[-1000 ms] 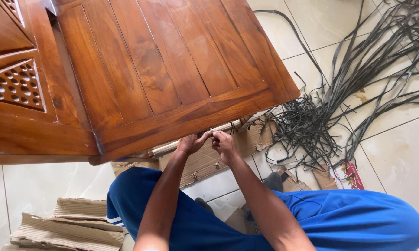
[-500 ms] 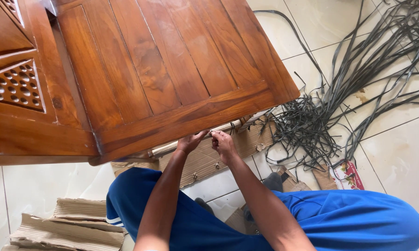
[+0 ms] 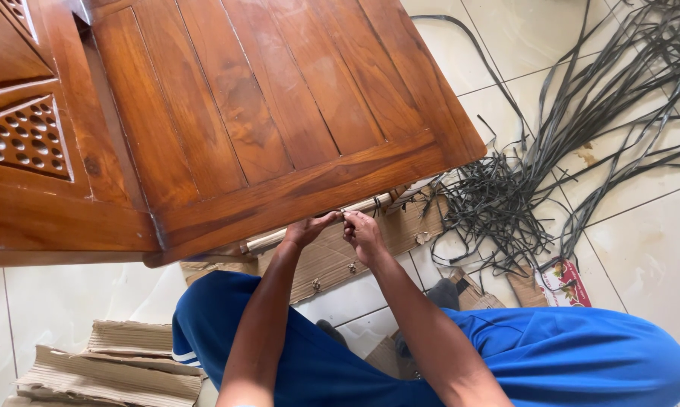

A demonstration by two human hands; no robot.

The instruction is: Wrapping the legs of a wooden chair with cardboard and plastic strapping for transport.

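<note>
Head view: fingers (image 3: 340,218) seemingly pinch strand (image 3: 370,204).

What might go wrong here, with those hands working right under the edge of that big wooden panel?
The left hand and right hand pinch something at the wooden panel's lower edge; fingers might get caught if it shifts. The loose dark strips sprawled on the tiled floor could tangle or trip someone.
</note>
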